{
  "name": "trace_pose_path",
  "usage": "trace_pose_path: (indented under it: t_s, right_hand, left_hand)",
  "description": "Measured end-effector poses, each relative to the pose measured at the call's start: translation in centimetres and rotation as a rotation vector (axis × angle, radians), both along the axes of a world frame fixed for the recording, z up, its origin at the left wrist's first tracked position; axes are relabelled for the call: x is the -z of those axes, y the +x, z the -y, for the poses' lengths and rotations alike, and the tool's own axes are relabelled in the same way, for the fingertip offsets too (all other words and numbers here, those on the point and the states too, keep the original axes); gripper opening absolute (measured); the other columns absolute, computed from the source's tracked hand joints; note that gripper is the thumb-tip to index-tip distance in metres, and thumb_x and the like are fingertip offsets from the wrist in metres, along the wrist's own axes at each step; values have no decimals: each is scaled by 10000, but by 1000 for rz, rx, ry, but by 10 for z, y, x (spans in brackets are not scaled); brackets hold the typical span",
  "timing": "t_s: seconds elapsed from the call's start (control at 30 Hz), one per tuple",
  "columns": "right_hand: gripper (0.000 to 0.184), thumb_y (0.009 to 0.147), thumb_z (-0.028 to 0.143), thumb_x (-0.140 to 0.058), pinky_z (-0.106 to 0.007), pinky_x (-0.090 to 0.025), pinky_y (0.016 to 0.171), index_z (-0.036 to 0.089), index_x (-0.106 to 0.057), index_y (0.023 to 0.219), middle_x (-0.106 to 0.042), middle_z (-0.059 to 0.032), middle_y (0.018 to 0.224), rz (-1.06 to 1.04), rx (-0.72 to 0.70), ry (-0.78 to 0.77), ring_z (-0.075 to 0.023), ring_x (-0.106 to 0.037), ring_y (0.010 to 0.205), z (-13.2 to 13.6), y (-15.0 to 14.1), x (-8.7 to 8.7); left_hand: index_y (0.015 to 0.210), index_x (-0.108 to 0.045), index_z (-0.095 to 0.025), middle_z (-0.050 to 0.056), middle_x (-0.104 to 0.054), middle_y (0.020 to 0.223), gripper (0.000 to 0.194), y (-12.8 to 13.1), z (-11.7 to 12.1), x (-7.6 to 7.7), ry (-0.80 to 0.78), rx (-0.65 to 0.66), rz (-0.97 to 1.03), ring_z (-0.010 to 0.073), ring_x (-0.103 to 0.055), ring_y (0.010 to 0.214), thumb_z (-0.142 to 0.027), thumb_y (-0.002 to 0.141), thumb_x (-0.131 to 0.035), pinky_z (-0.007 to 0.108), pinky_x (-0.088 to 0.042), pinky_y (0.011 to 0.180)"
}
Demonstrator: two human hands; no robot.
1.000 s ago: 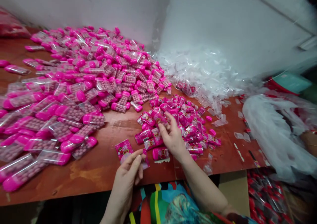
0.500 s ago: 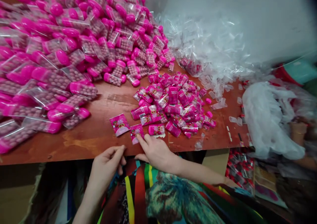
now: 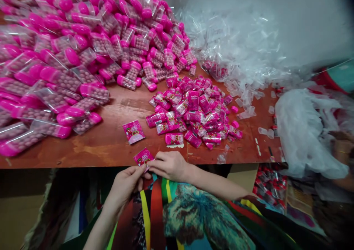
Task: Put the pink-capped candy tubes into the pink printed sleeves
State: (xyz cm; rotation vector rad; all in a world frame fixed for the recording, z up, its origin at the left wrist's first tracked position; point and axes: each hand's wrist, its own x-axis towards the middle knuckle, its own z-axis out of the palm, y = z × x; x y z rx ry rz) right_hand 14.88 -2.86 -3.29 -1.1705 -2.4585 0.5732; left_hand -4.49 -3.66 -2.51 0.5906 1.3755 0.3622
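My left hand (image 3: 125,183) and my right hand (image 3: 168,165) meet at the near edge of the brown table (image 3: 110,146). Both pinch one small pink printed sachet (image 3: 143,156), held just over the edge. A second flat pink sachet (image 3: 133,131) lies on the table beyond it. Behind my right hand lies a heap of small pink labelled containers (image 3: 193,111). A large mound of clear tubes with pink caps and pink beads (image 3: 77,58) covers the left and far side of the table.
A heap of clear plastic sleeves (image 3: 238,54) lies at the back right against the wall. A white plastic bag (image 3: 304,132) bulges at the right, with another person's hand (image 3: 343,146) beside it. A cardboard box (image 3: 243,176) stands below the table edge.
My right hand has drawn the pink sachet off the table toward me, and my left hand has come up to grip it too. The view has shifted slightly.
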Motion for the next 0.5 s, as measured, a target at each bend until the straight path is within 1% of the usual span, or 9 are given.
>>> trace_pose_path:
  t_s: [0.07,0.13,0.2,0.23,0.27,0.3,0.37,0.43,0.5]
  right_hand:
    - [271,971,404,-531,-238,-422,632,199,-601,1135,-612,-27,925,-185,189,-213,-121,-576,749,-3,-4,-7]
    - [329,925,383,-596,-225,-430,598,194,-526,1184,-604,-17,941,-417,353,-458,-103,-554,684,-6,-12,-10]
    - [331,895,313,-611,-212,-438,578,200,-475,1175,-599,-4,930,-642,427,-663,-90,-547,649,-11,-19,-10]
    - [305,889,275,-598,-210,-448,587,201,-466,1154,-598,1,913,-729,439,-724,-91,-558,656,-14,-22,-9]
    - [272,890,244,-577,-214,-457,605,201,-464,1133,-598,5,885,-788,443,-751,-96,-571,670,-17,-25,-9]
    - [247,896,224,-554,-218,-460,617,200,-463,1124,-598,11,850,-819,441,-745,-102,-578,677,-21,-26,-10]
    - [238,923,216,-512,-219,-448,608,201,-462,1155,-587,27,776,-799,416,-674,-109,-567,653,-31,-27,-14]
    - [261,951,214,-467,-221,-437,595,199,-459,1212,-566,38,719,-694,379,-566,-115,-547,617,-44,-27,-22]
    - [304,968,203,-433,-232,-445,606,183,-453,1271,-564,30,695,-525,366,-446,-127,-554,604,-60,-29,-31]
  left_hand:
    - [605,-677,-147,-14,-481,367,455,0,2,-7,68,-44,18,84,-315,385,-597,670,-703,226,-187,446]
    - [617,-675,-155,-9,-509,392,407,2,1,-14,148,-81,21,96,-373,415,-550,708,-707,222,-250,464]
    - [630,-680,-155,-3,-526,397,386,5,-2,-19,191,-101,14,101,-403,422,-531,707,-725,218,-276,469]
    - [632,-682,-153,-3,-524,392,380,7,-5,-21,199,-115,3,99,-400,413,-523,702,-734,216,-269,460]
    - [624,-681,-151,-5,-518,384,373,9,-8,-23,203,-132,-8,94,-389,399,-512,697,-744,215,-257,449]
    - [606,-673,-150,-7,-514,379,369,11,-12,-25,209,-153,-17,90,-381,385,-500,693,-752,215,-250,442]
    - [572,-654,-151,-8,-520,384,360,13,-20,-29,245,-202,-28,87,-393,376,-474,688,-764,215,-266,444]
    - [559,-638,-159,-13,-526,392,362,13,-30,-32,299,-238,-37,88,-403,371,-471,693,-762,216,-278,442]
    - [558,-624,-170,-24,-513,387,369,11,-43,-34,349,-248,-81,89,-390,360,-487,706,-744,218,-265,428]
